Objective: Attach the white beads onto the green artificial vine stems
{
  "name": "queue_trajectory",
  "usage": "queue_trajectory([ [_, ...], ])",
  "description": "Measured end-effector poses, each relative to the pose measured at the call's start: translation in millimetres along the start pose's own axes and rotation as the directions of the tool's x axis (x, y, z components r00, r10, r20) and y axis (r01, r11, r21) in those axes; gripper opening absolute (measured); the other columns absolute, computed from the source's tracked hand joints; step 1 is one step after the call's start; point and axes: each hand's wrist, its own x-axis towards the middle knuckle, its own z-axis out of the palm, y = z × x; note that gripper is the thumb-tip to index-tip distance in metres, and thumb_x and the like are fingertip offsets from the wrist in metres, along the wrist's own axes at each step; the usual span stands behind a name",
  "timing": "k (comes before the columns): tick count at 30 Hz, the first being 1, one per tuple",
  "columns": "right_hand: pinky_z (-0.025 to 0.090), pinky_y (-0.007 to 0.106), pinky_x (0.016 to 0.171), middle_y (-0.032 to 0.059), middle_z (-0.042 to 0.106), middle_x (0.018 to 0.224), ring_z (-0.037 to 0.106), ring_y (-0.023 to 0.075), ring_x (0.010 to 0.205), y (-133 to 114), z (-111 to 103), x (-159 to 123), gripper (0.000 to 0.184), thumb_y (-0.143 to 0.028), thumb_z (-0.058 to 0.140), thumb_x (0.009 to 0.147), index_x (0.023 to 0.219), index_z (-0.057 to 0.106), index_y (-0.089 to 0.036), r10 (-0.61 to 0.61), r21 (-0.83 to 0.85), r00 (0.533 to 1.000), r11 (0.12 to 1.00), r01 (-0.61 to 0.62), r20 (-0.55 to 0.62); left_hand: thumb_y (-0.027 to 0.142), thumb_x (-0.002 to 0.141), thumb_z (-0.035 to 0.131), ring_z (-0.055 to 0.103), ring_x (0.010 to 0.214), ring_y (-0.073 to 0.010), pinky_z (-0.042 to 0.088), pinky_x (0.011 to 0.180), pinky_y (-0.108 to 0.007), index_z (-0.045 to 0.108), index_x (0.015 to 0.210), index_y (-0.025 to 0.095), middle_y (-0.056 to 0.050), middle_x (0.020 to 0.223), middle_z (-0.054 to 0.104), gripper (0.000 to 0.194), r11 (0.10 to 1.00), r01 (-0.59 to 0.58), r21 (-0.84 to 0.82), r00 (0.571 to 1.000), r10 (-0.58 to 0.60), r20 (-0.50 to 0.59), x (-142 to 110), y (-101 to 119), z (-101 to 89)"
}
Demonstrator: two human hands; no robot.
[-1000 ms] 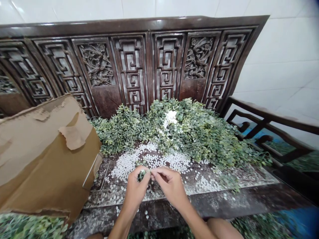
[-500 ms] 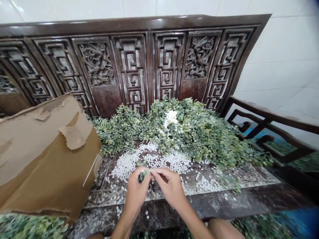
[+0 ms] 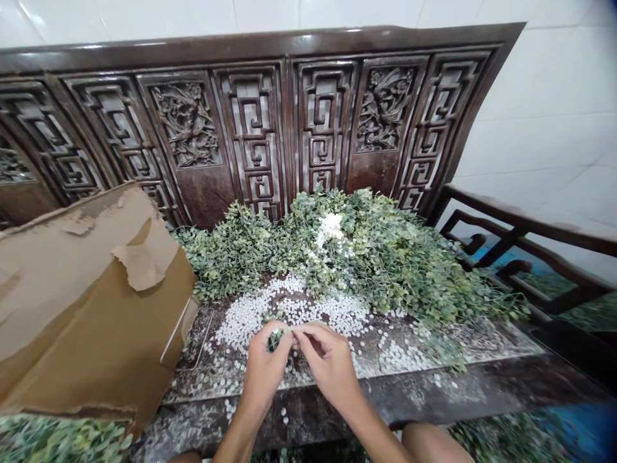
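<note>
Above the front of the wooden bench seat, my left hand (image 3: 268, 357) is closed around an artificial leaf sprig (image 3: 276, 339), whose green leaves show between thumb and fingers. My right hand (image 3: 328, 354) is pinched at the fingertips and meets the left fingertips; what it pinches is too small and covered to make out. Many small white round pieces (image 3: 245, 318) lie scattered on the seat around and beyond both hands. Behind them is a large heap of artificial greenery (image 3: 385, 257), with a small pile of white pieces (image 3: 330, 226) on top.
A torn cardboard box (image 3: 96, 308) stands at the left, with a thin wire frame (image 3: 180, 334) beside it. The carved bench back (image 3: 289, 128) rises behind, and the armrest (image 3: 530, 238) bounds the right. More greenery (image 3: 62, 440) lies below at the front left.
Both hands stay almost where they were, fingertips together. The right hand's fingers have shifted very slightly; the rest looks the same.
</note>
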Motion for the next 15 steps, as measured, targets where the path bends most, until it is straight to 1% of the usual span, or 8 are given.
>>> queue_trajectory([
  [3,0.051,0.026,0.068,0.0052,0.07,0.081,0.065,0.0175,0.074,-2.6,0.1,-0.9,0.02,-0.02,0.056,0.089,0.095,0.075,-0.021,-0.002,0.013,1.0,1.0,0.002,-0.008,0.028,0.084,0.052,0.054,0.071,-0.0157,0.041,0.067,-0.023,0.059,0.07,0.019,0.002,0.068,0.059,0.017,1.0,0.015,-0.014,1.0,-0.015,0.001,-0.9,-1.9,-0.1],
  [9,0.054,0.027,0.067,0.006,0.072,0.082,0.068,0.0179,0.072,-0.7,4.0,-1.8,0.017,-0.023,0.059,0.088,0.094,0.074,-0.02,0.091,0.125,0.995,0.988,-0.088,-0.026,0.027,0.082,0.053,0.052,0.067,-0.0147,0.038,0.061,-0.021,0.058,0.071,0.019,0.002,0.068,0.058,0.015,0.998,0.057,-0.036,0.998,-0.058,-0.039,-2.3,-5.5,0.3],
  [15,0.054,0.027,0.066,0.0058,0.071,0.079,0.067,0.0176,0.07,1.3,4.6,-3.1,0.016,-0.024,0.06,0.087,0.092,0.074,-0.019,0.101,0.152,0.995,0.984,-0.097,-0.018,0.029,0.081,0.053,0.05,0.063,-0.0141,0.038,0.058,-0.021,0.057,0.07,0.019,0.003,0.064,0.055,0.015,0.995,0.079,-0.057,0.996,-0.082,-0.048,-1.4,-5.9,1.1],
])
